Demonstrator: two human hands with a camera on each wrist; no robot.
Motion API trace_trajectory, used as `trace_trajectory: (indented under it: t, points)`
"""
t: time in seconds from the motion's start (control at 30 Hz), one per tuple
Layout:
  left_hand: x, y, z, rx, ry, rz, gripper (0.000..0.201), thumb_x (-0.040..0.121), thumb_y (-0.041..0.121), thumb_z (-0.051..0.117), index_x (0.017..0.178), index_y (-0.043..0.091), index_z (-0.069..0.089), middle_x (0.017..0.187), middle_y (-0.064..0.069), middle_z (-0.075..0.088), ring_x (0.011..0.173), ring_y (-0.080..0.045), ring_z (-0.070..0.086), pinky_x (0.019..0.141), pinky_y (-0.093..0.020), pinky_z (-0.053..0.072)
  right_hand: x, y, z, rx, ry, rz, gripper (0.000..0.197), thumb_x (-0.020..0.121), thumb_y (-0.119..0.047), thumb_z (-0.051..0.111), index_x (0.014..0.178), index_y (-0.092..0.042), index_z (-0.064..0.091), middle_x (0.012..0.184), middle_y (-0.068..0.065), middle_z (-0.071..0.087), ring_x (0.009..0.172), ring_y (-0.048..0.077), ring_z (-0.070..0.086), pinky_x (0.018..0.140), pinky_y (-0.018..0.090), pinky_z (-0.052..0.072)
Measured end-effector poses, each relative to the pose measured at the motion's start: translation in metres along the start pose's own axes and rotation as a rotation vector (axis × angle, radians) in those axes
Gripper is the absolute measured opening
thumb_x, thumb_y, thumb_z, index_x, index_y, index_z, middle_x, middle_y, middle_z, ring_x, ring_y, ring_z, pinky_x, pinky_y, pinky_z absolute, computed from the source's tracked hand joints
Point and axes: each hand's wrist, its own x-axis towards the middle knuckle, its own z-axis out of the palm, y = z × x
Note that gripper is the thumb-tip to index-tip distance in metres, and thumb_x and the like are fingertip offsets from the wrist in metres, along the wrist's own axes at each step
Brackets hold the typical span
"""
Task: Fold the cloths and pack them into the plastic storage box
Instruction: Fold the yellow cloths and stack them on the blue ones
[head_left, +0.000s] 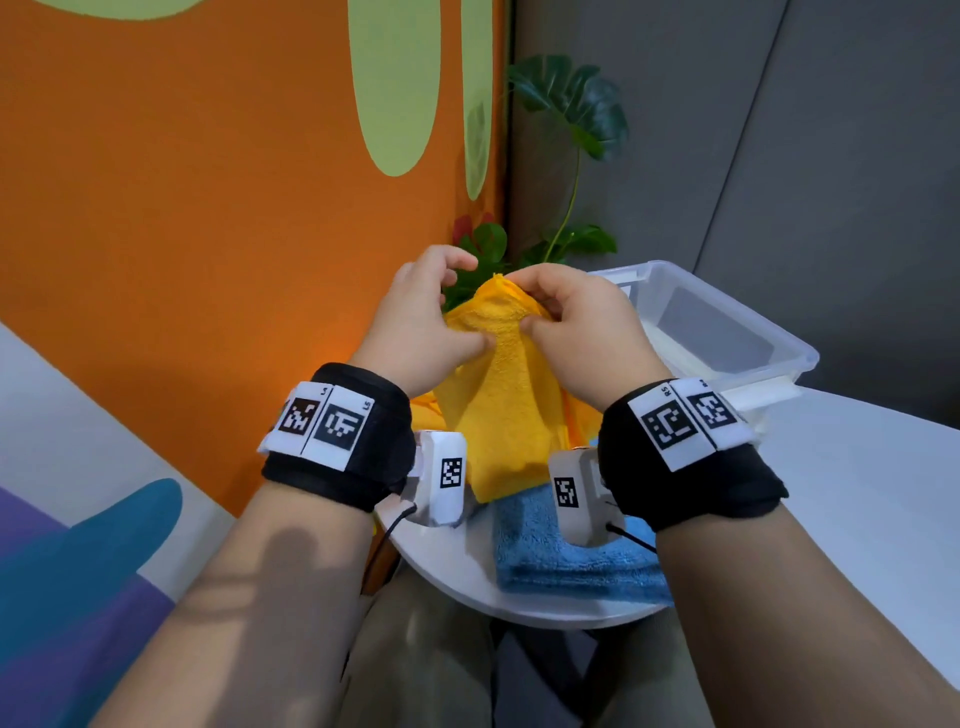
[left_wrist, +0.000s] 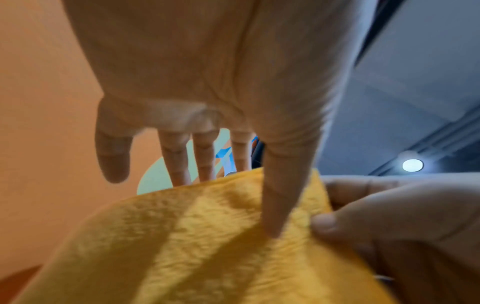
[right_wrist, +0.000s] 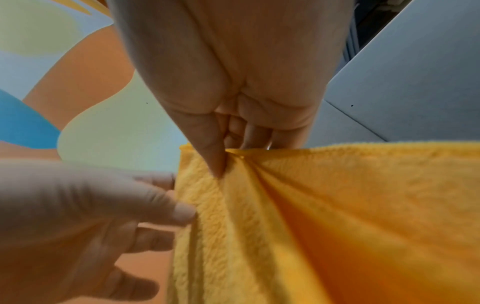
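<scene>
I hold a yellow cloth (head_left: 509, 415) up above the white table (head_left: 857, 493); it hangs down between my wrists. My right hand (head_left: 519, 304) pinches its bunched top edge between thumb and fingers, seen close in the right wrist view (right_wrist: 235, 159). My left hand (head_left: 470, 304) has its thumb on the front of the cloth (left_wrist: 194, 246) and its fingers (left_wrist: 205, 164) behind the top edge. A folded blue cloth (head_left: 566, 556) lies on the table under my wrists. The clear plastic storage box (head_left: 800, 353) stands open behind my right hand.
More yellow fabric (head_left: 423, 405) shows on the table behind the hanging cloth. A leafy plant (head_left: 571, 104) stands behind the box. An orange wall panel (head_left: 208, 208) runs close along the left. The table's rounded front edge (head_left: 519, 618) is near my lap.
</scene>
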Motion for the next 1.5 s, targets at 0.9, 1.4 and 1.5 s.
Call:
trace_trajectory:
  t: [0.9, 1.4, 1.5]
  points:
    - [0.007, -0.02, 0.017, -0.176, -0.025, -0.147, 0.032, 0.089, 0.023, 0.065, 0.114, 0.029, 0.046, 0.098, -0.005, 0.051, 0.082, -0.019, 0.057, 0.059, -0.032, 0.054, -0.033, 0.036, -0.062, -0.336, -0.008, 0.224, 0.031, 0.096, -0.018, 0.05, 0.123, -0.028, 0.059, 0.133, -0.004, 0.046, 0.117, 0.015, 0.047, 0.088, 0.022, 0.032]
    - [-0.02, -0.047, 0.072, 0.115, -0.479, -0.563, 0.074, 0.089, 0.045, 0.062, 0.146, 0.023, 0.02, 0.122, -0.012, 0.057, 0.103, -0.031, 0.061, 0.084, -0.049, 0.056, -0.053, 0.064, -0.041, -0.544, -0.462, 0.669, 0.053, 0.093, -0.043, 0.053, 0.133, -0.01, 0.044, 0.127, 0.014, 0.053, 0.105, 0.028, 0.057, 0.086, 0.033, 0.046]
    - [-0.022, -0.05, 0.073, 0.032, -0.507, -0.624, 0.041, 0.088, 0.042, 0.065, 0.113, 0.012, 0.05, 0.112, -0.018, 0.066, 0.102, -0.034, 0.065, 0.087, -0.05, 0.055, -0.056, 0.07, -0.038, -0.541, -0.482, 0.73, 0.04, 0.092, -0.046, 0.054, 0.103, -0.009, 0.049, 0.098, 0.01, 0.054, 0.086, 0.025, 0.055, 0.082, 0.033, 0.048]
